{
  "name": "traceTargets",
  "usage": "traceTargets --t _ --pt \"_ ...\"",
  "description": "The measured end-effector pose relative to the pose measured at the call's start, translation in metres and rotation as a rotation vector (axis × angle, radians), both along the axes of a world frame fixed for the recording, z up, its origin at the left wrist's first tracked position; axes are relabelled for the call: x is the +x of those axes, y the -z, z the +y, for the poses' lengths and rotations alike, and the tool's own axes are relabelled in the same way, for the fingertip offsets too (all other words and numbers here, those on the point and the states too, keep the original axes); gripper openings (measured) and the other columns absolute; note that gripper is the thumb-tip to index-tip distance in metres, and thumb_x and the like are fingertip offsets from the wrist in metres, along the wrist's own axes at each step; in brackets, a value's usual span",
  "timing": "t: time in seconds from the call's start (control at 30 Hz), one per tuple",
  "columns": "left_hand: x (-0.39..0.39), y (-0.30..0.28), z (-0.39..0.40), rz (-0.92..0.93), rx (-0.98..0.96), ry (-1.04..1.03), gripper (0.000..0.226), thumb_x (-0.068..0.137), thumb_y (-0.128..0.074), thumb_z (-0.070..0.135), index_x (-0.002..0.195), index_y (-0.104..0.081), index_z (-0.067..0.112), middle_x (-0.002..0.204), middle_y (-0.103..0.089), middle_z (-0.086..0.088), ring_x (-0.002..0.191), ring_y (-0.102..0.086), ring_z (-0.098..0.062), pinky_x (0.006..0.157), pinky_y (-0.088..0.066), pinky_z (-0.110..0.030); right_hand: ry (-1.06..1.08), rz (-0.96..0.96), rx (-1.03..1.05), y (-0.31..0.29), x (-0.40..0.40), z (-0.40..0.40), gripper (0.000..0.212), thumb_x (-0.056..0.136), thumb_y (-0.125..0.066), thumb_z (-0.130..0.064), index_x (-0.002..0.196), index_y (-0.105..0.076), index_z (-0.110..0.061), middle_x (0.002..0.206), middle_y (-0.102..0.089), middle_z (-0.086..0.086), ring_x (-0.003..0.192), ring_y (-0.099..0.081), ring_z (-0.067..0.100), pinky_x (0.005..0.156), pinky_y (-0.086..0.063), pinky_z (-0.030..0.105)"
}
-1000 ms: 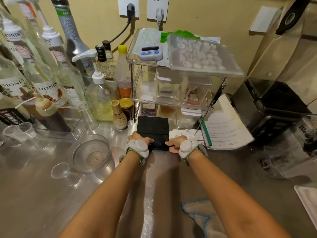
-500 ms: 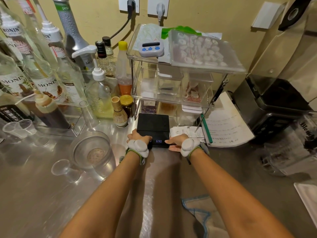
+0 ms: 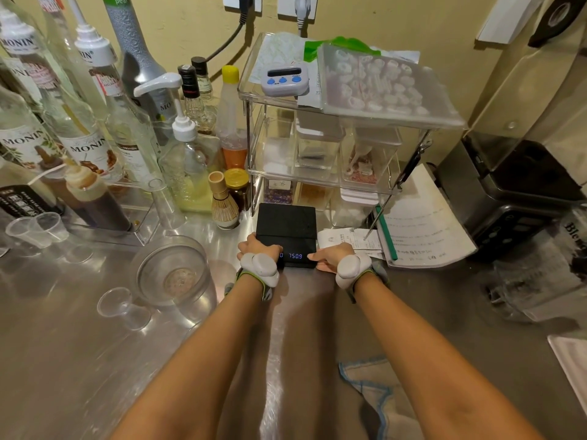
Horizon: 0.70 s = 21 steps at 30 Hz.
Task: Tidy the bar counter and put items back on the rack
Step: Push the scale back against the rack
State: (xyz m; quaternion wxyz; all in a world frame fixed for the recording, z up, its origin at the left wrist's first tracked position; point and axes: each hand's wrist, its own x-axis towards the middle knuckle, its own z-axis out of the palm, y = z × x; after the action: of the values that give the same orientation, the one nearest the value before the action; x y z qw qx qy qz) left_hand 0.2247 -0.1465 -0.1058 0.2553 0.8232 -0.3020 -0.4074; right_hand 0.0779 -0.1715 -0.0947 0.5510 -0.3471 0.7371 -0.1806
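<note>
A flat black digital scale (image 3: 286, 223) lies on the steel counter right in front of the clear acrylic rack (image 3: 251, 173), its far edge at the rack's lowest tier. Its lit display reads blue digits. My left hand (image 3: 254, 249) grips the scale's near left corner. My right hand (image 3: 333, 256) holds the near right corner, fingers against its front edge. Both wrists carry grey strap-on devices. The rack holds clear boxes on its shelves, and a grey timer (image 3: 285, 80) and a bagged tray (image 3: 381, 87) on top.
Syrup bottles (image 3: 79, 131) and pump bottles crowd the back left. A bamboo whisk (image 3: 222, 201) and a small jar stand left of the scale. A clear jug (image 3: 173, 271) and small cups (image 3: 119, 304) sit left. Papers (image 3: 422, 227), a blender (image 3: 521, 182) and a cloth (image 3: 371, 389) lie to the right.
Both hands have slid the scale a little farther toward the rack's lowest tier. The display digits changed.
</note>
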Motion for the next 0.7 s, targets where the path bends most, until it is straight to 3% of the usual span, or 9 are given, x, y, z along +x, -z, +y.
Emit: traceTargets --t 0.1,0.17,0.23,0.27,0.43,0.57,0.63,0.7 --pt "0.001 -0.001 0.001 0.009 0.006 0.006 0.070 0.081 -0.067 0.026 0.142 -0.037 0.012 0.143 -0.036 -0.015 0.129 -0.041 -0.035 0.109 -0.038 -0.041 0.006 -0.015 -0.001 -0.001 -0.002 0.000 0.031 0.077 -0.073 -0.003 0.064 -0.046 -0.009 0.065 -0.051 0.006 0.055 -0.047 0.010 0.055 -0.049 0.019" --pt "0.001 -0.003 0.001 0.009 0.015 0.010 0.069 0.082 -0.065 0.026 0.143 -0.036 0.012 0.143 -0.035 -0.015 0.129 -0.041 -0.036 0.109 -0.038 -0.041 0.018 -0.025 -0.011 -0.002 -0.002 0.001 0.016 0.077 -0.073 -0.002 0.079 -0.057 -0.002 0.070 -0.054 0.008 0.056 -0.047 0.011 0.069 -0.055 0.025" --pt "0.001 -0.003 0.001 0.006 0.020 0.010 0.068 0.083 -0.064 0.027 0.143 -0.035 0.011 0.144 -0.035 -0.016 0.130 -0.040 -0.036 0.109 -0.037 -0.042 0.006 -0.013 -0.020 -0.002 -0.003 0.001 0.038 0.078 -0.073 -0.002 0.112 -0.059 0.006 0.067 -0.051 0.006 0.060 -0.050 0.013 0.093 -0.052 0.033" --pt "0.001 -0.004 0.001 0.007 0.018 0.011 0.068 0.084 -0.063 0.026 0.143 -0.035 0.011 0.144 -0.035 -0.016 0.130 -0.040 -0.036 0.109 -0.037 -0.042 -0.013 0.008 -0.023 -0.003 -0.002 0.002 0.047 0.078 -0.073 -0.003 0.120 -0.056 0.008 0.066 -0.050 0.005 0.063 -0.052 0.014 0.098 -0.050 0.034" --pt "0.002 -0.009 0.003 0.007 0.027 0.029 0.065 0.084 -0.063 0.027 0.141 -0.039 0.010 0.142 -0.038 -0.016 0.128 -0.043 -0.037 0.109 -0.038 -0.042 -0.041 0.012 -0.017 -0.005 -0.003 0.002 0.051 0.077 -0.075 -0.006 0.122 -0.055 0.008 0.066 -0.051 0.004 0.061 -0.052 0.012 0.082 -0.053 0.029" --pt "0.006 -0.017 0.004 0.012 0.058 0.084 0.066 0.083 -0.063 0.034 0.140 -0.040 0.009 0.141 -0.045 -0.016 0.126 -0.047 -0.037 0.109 -0.039 -0.043 -0.010 -0.099 0.022 -0.006 -0.006 0.004 0.053 0.081 -0.070 -0.002 0.129 -0.050 0.007 0.072 -0.054 0.004 0.064 -0.051 0.012 0.104 -0.046 0.035" --pt "0.007 -0.023 0.005 0.008 0.091 0.119 0.071 0.085 -0.059 0.036 0.144 -0.033 0.007 0.145 -0.042 -0.017 0.130 -0.045 -0.036 0.110 -0.038 -0.041 -0.006 -0.166 0.022 -0.007 -0.006 0.006 0.058 0.084 -0.067 -0.002 0.137 -0.043 0.006 0.095 -0.064 0.007 0.071 -0.054 0.013 0.110 -0.039 0.037" --pt "0.008 -0.028 0.004 -0.019 0.115 0.135 0.073 0.087 -0.056 0.040 0.145 -0.029 0.004 0.146 -0.040 -0.017 0.132 -0.044 -0.034 0.109 -0.036 -0.038 -0.002 -0.187 0.010 -0.013 -0.005 0.013 0.059 0.086 -0.066 -0.005 0.138 -0.041 0.002 0.131 -0.056 0.014 0.100 -0.061 0.021 0.110 -0.040 0.038"
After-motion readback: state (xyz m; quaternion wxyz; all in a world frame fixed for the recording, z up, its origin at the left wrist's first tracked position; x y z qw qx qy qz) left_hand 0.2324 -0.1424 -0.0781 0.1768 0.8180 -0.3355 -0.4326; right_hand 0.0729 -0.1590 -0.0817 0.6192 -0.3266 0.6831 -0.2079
